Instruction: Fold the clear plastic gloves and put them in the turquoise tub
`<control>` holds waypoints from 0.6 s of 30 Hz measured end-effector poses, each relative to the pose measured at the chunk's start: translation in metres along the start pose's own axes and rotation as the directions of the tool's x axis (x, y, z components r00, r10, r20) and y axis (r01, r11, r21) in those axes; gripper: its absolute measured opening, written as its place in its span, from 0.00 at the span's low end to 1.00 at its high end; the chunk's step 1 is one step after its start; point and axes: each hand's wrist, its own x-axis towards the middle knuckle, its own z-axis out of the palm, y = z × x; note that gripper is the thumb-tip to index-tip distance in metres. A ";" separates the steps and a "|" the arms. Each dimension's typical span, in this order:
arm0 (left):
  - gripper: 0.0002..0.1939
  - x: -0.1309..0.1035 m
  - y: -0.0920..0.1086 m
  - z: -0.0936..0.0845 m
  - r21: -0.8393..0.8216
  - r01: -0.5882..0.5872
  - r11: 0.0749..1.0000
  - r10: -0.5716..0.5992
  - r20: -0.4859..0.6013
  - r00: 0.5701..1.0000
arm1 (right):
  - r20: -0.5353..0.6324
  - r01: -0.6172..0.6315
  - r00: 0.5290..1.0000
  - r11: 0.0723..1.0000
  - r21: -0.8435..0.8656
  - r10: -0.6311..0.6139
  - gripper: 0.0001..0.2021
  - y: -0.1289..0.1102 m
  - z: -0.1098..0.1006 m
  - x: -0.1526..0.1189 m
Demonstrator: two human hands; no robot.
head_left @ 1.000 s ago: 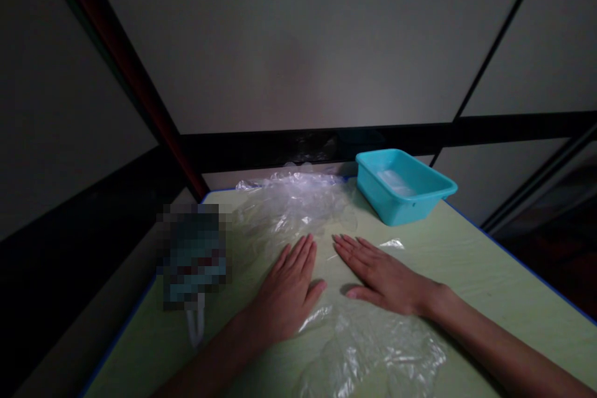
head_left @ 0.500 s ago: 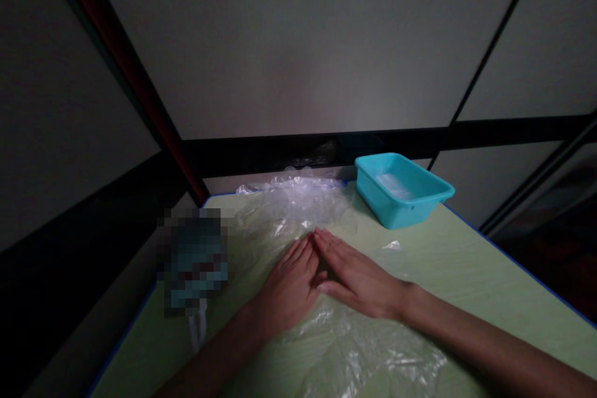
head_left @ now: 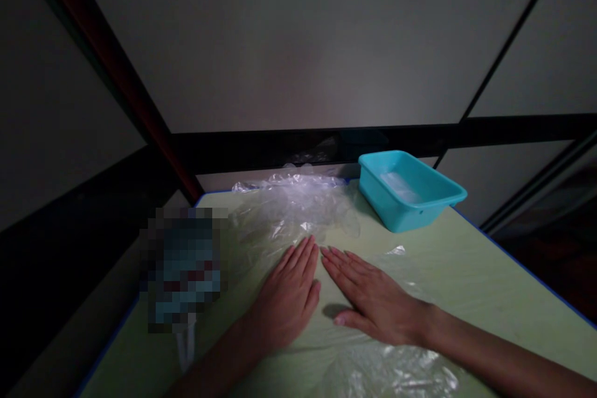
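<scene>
Clear, crinkled plastic film [head_left: 392,370] lies across the table in front of me, thin and see-through, so its edges are hard to trace. My left hand [head_left: 289,295] rests palm down on it with fingers stretched forward. To its right, my right hand [head_left: 373,295] also lies flat, fingers pointing forward and left, thumb out to the side. The fingertips of both hands are close together but apart. Beyond them is a bunched heap of clear plastic [head_left: 298,199] at the table's far edge. Neither hand grips anything.
A turquoise plastic basin [head_left: 410,193] stands at the back right, with something pale inside. On the left is a blurred-out object [head_left: 184,267] with white straps or a handle. The pale green table [head_left: 494,280] has a blue edge and meets a panelled wall [head_left: 298,43].
My hands, whose fingertips were touching, have moved apart and slightly toward me. The right hand has shifted right, with its thumb now clear of the left. The view has tilted a little.
</scene>
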 end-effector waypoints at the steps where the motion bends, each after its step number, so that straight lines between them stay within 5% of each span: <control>1: 0.26 0.000 0.000 0.000 0.007 -0.001 1.000 0.001 0.001 1.000 | 0.008 -0.006 1.000 1.000 -0.004 0.006 0.37 0.003 -0.001 -0.005; 11: 0.26 -0.002 -0.002 -0.001 0.059 0.000 0.998 -0.003 0.047 0.999 | -0.049 -0.107 0.994 0.985 -0.137 0.101 0.34 0.036 -0.005 -0.052; 18: 0.27 0.001 -0.002 -0.004 0.097 0.010 0.995 -0.020 0.104 0.994 | -0.067 -0.132 0.990 0.975 -0.178 0.122 0.33 0.040 -0.005 -0.058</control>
